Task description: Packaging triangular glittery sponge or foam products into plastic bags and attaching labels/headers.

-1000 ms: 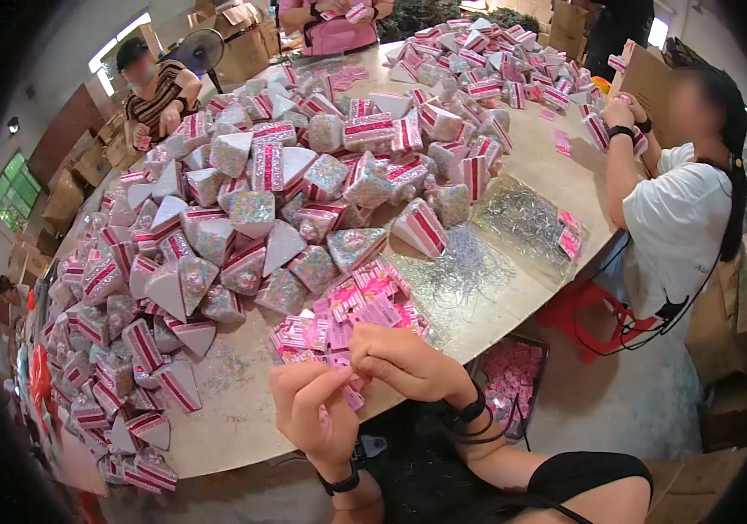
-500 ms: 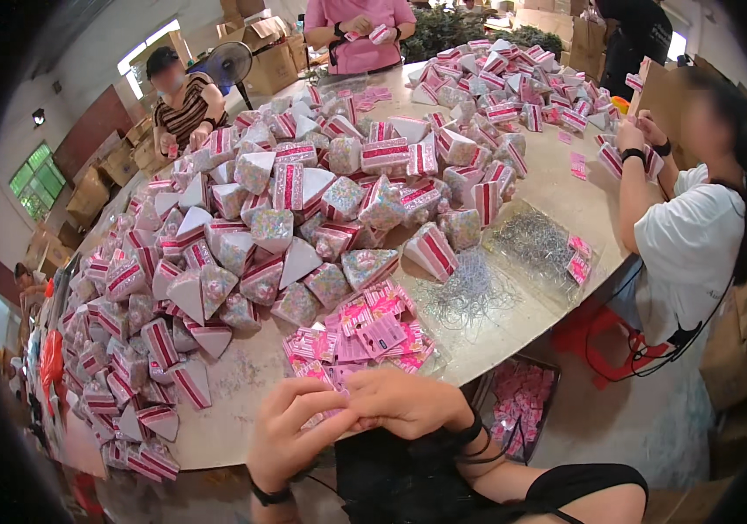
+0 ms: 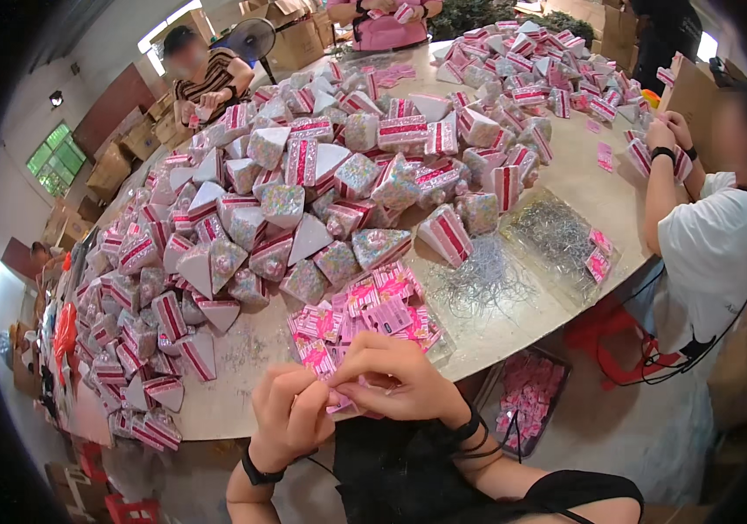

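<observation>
Close to the table's near edge, my left hand [image 3: 290, 410] and my right hand [image 3: 395, 375] meet with fingertips pinched together. Between them shows a bit of a small pink card [image 3: 337, 403], mostly hidden by my fingers. Just beyond my hands lies a heap of pink printed cards [image 3: 382, 306]. Behind that heap rises a large pile of toy cake slices [image 3: 312, 210], white and glittery with pink-red layers. One cake slice [image 3: 446, 236] stands apart at the pile's right side, beside loose silvery strings [image 3: 482, 275].
A clear bag of silvery strings [image 3: 552, 231] lies at right on the table [image 3: 513, 319]. Below the edge sits a bin of pink cards [image 3: 530, 393], near a red stool [image 3: 609, 341]. A person in white [image 3: 714, 236] works at right; others work across the table. A fan [image 3: 253, 39] stands behind.
My hands have drawn slightly apart and their fingers have shifted; my right wrist is raised more. The whole view has moved a little. The person at far left has raised their hands.
</observation>
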Tool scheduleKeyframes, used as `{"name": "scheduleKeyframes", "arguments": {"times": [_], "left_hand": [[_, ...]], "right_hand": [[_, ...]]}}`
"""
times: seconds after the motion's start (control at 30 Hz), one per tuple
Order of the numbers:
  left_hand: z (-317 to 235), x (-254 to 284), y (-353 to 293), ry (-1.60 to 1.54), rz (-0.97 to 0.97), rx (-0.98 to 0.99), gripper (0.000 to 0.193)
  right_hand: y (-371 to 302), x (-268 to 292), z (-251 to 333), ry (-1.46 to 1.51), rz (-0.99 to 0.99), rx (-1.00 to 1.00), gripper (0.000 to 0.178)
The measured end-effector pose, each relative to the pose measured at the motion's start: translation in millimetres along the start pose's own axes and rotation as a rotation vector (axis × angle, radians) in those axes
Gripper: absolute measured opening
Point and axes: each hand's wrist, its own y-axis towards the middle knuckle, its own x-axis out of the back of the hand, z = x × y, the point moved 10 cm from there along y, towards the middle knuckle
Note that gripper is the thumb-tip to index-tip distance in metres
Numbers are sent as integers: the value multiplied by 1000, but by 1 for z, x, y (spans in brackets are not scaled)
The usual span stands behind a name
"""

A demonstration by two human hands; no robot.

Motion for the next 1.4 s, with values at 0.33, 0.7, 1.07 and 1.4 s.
{"name": "scheduleKeyframes", "arguments": {"times": [0.33,0.7,1.07,1.4], "left_hand": [[-32,8,-18,128,69,-391,25],[-19,7,-22,113,27,-219,24],[62,-18,-54,-615,44,844,16],[189,88,-151,667,2,962,58]], "right_hand": [[-14,-32,-27,540,278,-402,14],[-20,-33,-35,584,126,-518,9],[1,-17,-2,-163,0,42,22],[-4,24,-3,-393,-251,67,20]]}}
